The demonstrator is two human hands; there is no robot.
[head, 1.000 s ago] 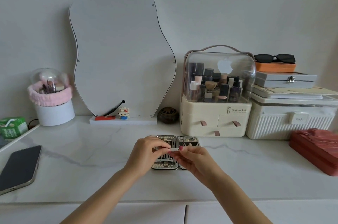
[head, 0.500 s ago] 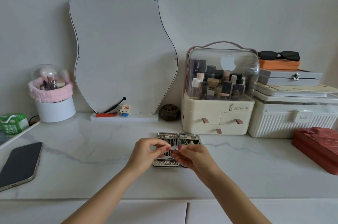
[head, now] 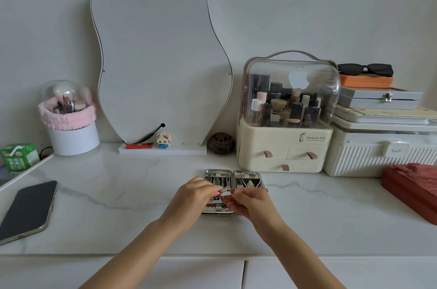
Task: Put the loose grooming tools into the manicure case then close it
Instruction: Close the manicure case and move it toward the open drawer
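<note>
At the centre of the white marble table [head: 118,194], just in front of the cosmetics box [head: 283,144], the manicure case [head: 233,178] lies open and flat, its two halves side by side, metal tools seated in both. Both hands work directly over the near part of the case. The left hand [head: 191,196] and the right hand [head: 251,201] meet fingertip to fingertip above the left half, and together they pinch a small pale metal tool [head: 225,193]; each grip is closed on one end of it, thumb against forefinger. Whether the tool touches the case beneath cannot be told. The right half of the case is partly covered by the right hand; a pair of nippers shows in its far part. To the left, well apart from the case, a phone [head: 26,210] lies face up near the table edge, and a green carton [head: 19,156] stands beyond it. A white pot [head: 73,137] with a pink band and a clear dome stands at the back left. A curved mirror [head: 160,64] leans upright on its base against the wall, with a small toy figure [head: 163,140] and a red lighter [head: 139,146] on that base. Beside the cosmetics box, to the right, a ribbed white case [head: 378,158] carries stacked boxes and a pair of sunglasses [head: 365,69]. A red box [head: 413,189] lies at the right edge.
</note>
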